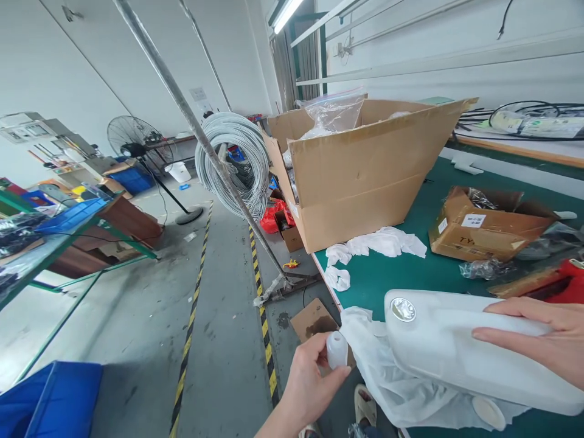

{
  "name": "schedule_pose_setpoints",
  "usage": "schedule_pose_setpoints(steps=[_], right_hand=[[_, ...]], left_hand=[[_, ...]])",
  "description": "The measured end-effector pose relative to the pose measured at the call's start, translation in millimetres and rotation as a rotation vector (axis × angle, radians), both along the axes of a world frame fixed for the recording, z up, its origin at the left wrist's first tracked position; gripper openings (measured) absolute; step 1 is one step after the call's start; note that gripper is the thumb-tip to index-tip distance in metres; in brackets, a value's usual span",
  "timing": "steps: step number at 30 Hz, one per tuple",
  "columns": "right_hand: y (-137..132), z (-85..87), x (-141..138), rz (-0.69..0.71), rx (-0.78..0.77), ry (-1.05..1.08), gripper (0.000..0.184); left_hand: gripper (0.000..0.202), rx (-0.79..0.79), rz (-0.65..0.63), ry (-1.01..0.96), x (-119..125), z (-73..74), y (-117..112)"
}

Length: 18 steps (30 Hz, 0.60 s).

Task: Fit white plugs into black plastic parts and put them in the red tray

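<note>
Left hand [312, 380] in lower centre of frame: fingers [318, 348] curled and closed around a small white plastic bottle [337, 350], held upright with its rounded end up, above the floor edge of the workbench. Right hand [541, 334] at right edge: fingers [511, 310] extended and laid across the upper side of a large white plastic jerrycan [456, 347], not clenched; whether the thumb grips cannot be told, as it is out of sight. Jerrycan lies tilted at lower right, a silver foil seal [403, 309] on its mouth, resting on a crumpled white plastic sheet [387, 377] that hangs over the edge of a green-topped workbench [387, 286].

Further along the bench, centre right, stands a large open cardboard box [360, 182] with a clear plastic bag [333, 112] inside. Smaller opened cardboard box [488, 228] lies on its side to the right. Coiled grey wire [232, 161] hangs beside a slanted metal pole [191, 121], upper centre. Pedestal fan [137, 146] stands at upper left. Yellow-and-black floor tape [187, 340] runs along the aisle. Blue crate [59, 401] sits at lower left.
</note>
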State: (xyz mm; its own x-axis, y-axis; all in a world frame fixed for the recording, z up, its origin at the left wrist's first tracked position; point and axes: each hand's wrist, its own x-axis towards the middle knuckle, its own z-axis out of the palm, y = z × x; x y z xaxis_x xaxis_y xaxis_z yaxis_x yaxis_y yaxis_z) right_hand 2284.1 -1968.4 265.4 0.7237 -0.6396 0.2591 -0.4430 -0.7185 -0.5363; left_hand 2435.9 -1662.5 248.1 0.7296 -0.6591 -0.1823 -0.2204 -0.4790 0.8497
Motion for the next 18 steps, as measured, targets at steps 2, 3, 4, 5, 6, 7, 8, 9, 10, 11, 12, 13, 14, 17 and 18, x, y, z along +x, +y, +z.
schedule_pose_setpoints(steps=[2, 3, 4, 5, 6, 7, 8, 9, 10, 11, 12, 13, 14, 17, 18], right_hand=[[4.5, 1.4, 0.5, 0.079, -0.092, -0.050, 0.035], [6.8, 2.7, 1.0, 0.150, -0.151, -0.061, 0.033], [8.9, 4.4, 1.9, 0.236, -0.218, -0.062, 0.030], [11.0, 6.4, 3.1, 0.329, -0.296, -0.057, 0.025], [13.0, 8.9, 4.7, 0.420, -0.383, -0.053, 0.020], [15.2, 11.9, 6.9, 0.493, -0.478, -0.069, 0.019], [17.6, 15.6, 9.6, 0.555, -0.575, -0.095, 0.024], [20.3, 19.9, 12.8, 0.597, -0.670, -0.127, 0.032], [23.2, 24.5, 16.2, 0.622, -0.758, -0.153, 0.041], [26.1, 29.1, 19.8, 0.640, -0.831, -0.163, 0.048], [28.7, 33.2, 23.0, 0.653, -0.891, -0.159, 0.052], [30.9, 36.3, 25.6, 0.662, -0.943, -0.146, 0.055], [32.5, 38.1, 27.3, 0.674, -0.987, -0.129, 0.056], [34.7, 34.8, 26.6, 0.706, -1.059, -0.062, 0.059], [35.3, 31.8, 25.2, 0.654, -1.016, -0.043, 0.061]], left_hand=[[0.021, -0.016, -0.008, -0.027, 1.6, -0.5, -2.9], [0.021, -0.020, -0.013, -0.043, 3.1, -0.1, -3.9], [0.021, -0.023, -0.016, -0.060, 5.0, 0.5, -4.7], [0.020, -0.023, -0.016, -0.078, 7.4, 1.3, -5.0], [0.019, -0.020, -0.012, -0.094, 10.3, 2.0, -5.0], [0.018, -0.016, -0.003, -0.107, 13.5, 2.6, -4.6], [0.019, -0.010, 0.006, -0.115, 16.9, 3.0, -4.1], [0.020, -0.005, 0.015, -0.119, 20.2, 3.0, -3.4], [0.021, -0.001, 0.018, -0.122, 23.4, 2.8, -2.7], [0.023, 0.003, 0.019, -0.123, 26.1, 2.4, -2.1], [0.024, 0.006, 0.018, -0.124, 28.4, 1.8, -1.8], [0.026, 0.009, 0.015, -0.125, 30.1, 1.1, -1.6], [0.027, 0.010, 0.013, -0.126, 31.4, 0.4, -1.7], [0.028, 0.010, 0.004, -0.138, 33.0, -2.0, -2.7], [0.027, 0.010, 0.002, -0.143, 33.1, -3.0, -3.1]])
